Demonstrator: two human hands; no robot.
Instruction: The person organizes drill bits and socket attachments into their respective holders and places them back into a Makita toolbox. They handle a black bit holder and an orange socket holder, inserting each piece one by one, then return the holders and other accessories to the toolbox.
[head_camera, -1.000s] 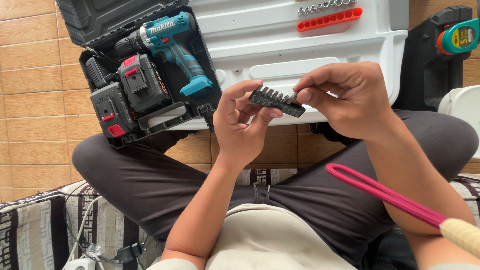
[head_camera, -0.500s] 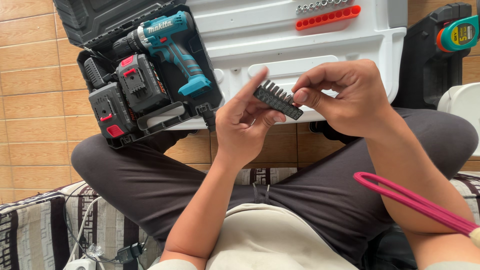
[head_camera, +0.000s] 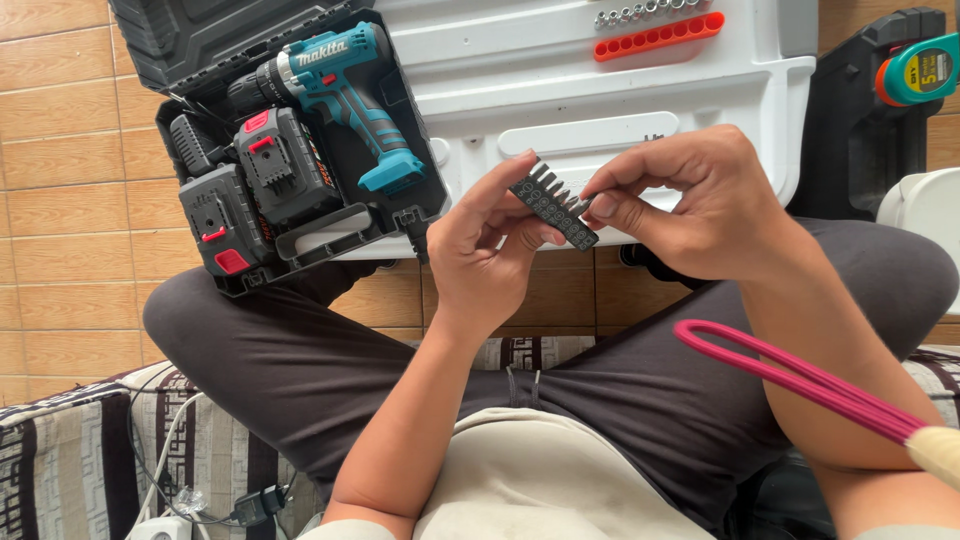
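Nearest the camera, a pink looped handle (head_camera: 790, 375) crosses above the person's right forearm, below and to the right of the black bit holder (head_camera: 553, 204). The left hand (head_camera: 480, 250) props the bit holder from beneath, thumb and fingers curled narrowly around its lower edge, so the strip sits tilted above the lap. The right hand (head_camera: 690, 200) meets it from the right, fingertips pinched tight on a bit at the strip's right end. Beyond the bit holder, to its left, an open black tool case (head_camera: 200, 40) holds a teal cordless drill (head_camera: 335, 85) and two black-and-red battery packs (head_camera: 255, 185). Behind the bit holder lies a white moulded tray (head_camera: 560, 70) carrying an orange bit strip (head_camera: 660, 35). Far to the right of the holder sits a teal tape measure (head_camera: 920, 68).
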